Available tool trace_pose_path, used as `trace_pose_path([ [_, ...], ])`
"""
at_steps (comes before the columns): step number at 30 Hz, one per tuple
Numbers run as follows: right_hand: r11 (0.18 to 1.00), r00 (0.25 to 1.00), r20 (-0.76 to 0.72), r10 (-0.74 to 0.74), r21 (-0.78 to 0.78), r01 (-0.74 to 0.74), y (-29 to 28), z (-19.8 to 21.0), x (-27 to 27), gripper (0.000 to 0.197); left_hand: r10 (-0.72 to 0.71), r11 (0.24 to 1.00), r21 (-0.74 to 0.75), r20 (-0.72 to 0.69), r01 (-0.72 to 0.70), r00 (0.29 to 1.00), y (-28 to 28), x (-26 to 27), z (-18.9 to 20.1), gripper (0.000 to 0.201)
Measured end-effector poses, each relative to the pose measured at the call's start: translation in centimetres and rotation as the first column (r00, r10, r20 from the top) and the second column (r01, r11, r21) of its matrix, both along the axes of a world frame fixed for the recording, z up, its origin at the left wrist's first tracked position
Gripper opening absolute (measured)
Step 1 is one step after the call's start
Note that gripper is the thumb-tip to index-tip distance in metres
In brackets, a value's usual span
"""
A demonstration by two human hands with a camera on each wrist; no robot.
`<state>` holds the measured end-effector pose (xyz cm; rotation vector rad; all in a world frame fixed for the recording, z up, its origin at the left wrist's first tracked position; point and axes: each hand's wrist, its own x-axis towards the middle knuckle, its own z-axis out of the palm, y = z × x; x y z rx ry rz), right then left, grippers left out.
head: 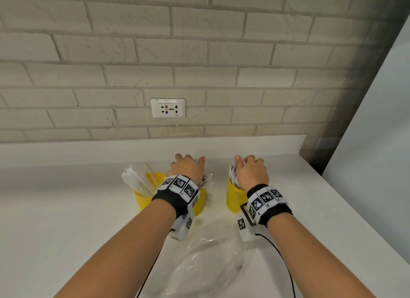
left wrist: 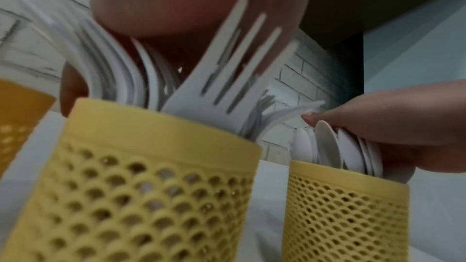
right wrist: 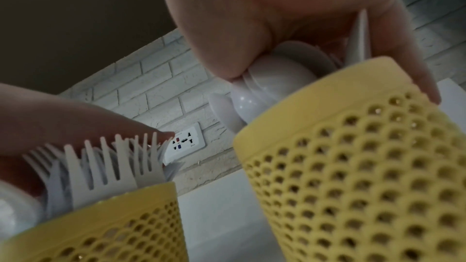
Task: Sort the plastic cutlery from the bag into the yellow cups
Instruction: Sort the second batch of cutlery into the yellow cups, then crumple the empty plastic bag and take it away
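Observation:
Three yellow perforated cups stand in a row on the white counter. The left cup [head: 143, 201] holds white knives [head: 139, 180]. My left hand [head: 188, 168] lies over the white forks [left wrist: 227, 67] in the middle cup [left wrist: 151, 186], thumb and fingers curled round the bundle. My right hand [head: 251, 171] grips the white spoons [right wrist: 272, 91] in the right cup [right wrist: 365, 166], thumb pressing their bowls, a finger down the cup's far side. The clear plastic bag [head: 206, 264] lies crumpled between my forearms; I see no cutlery in it.
A brick wall with a white socket [head: 168, 108] rises behind the counter [head: 66, 220]. The counter's right edge [head: 355, 220] runs diagonally beside a pale panel. Black cables trail from both wristbands toward the front.

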<state>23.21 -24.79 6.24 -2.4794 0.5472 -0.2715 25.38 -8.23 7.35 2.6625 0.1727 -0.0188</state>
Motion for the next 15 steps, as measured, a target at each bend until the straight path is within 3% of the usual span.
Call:
trace_pose_path([
  [4, 0.986, 0.998, -0.022, 0.058, 0.159, -0.054, 0.3, 0.6, -0.4, 0.065, -0.008, 0.994, -0.113, 0.005, 0.008, 1.0, 0.3, -0.7, 0.9, 0.064],
  [7, 0.993, 0.993, 0.083, 0.084, 0.071, -0.09, 0.0, 1.4, -1.7, 0.07, -0.041, 0.982, -0.18, 0.129, 0.064, 0.991, 1.5, -2.8, 2.8, 0.065],
  [9, 0.986, 0.941, 0.296, 0.164, -0.023, -0.165, 0.2, 2.5, -3.5, 0.056, -0.106, 0.973, -0.181, 0.192, 0.142, 0.976, 3.0, -5.1, 4.1, 0.059],
  [11, 0.92, 0.835, 0.405, 0.373, -0.048, -0.388, 0.9, 3.6, -5.9, 0.03, -0.201, 0.961, -0.155, 0.186, 0.23, 0.962, 4.5, -8.1, 5.0, 0.054],
  [12, 0.846, 0.784, 0.354, 0.51, -0.042, -0.532, 1.4, 3.9, -7.1, 0.022, -0.247, 0.953, -0.145, 0.142, 0.267, 0.959, 5.2, -9.7, 5.3, 0.053],
  [13, 0.75, 0.728, 0.214, 0.651, -0.031, -0.661, 2.0, 3.9, -8.3, 0.025, -0.289, 0.947, -0.13, 0.062, 0.294, 0.955, 5.8, -11.4, 5.3, 0.055],
  [15, 0.571, 0.567, -0.226, 0.792, -0.052, -0.819, 3.1, 2.7, -10.0, 0.064, -0.352, 0.935, -0.018, -0.172, 0.354, 0.92, 6.5, -14.3, 4.2, 0.07],
])
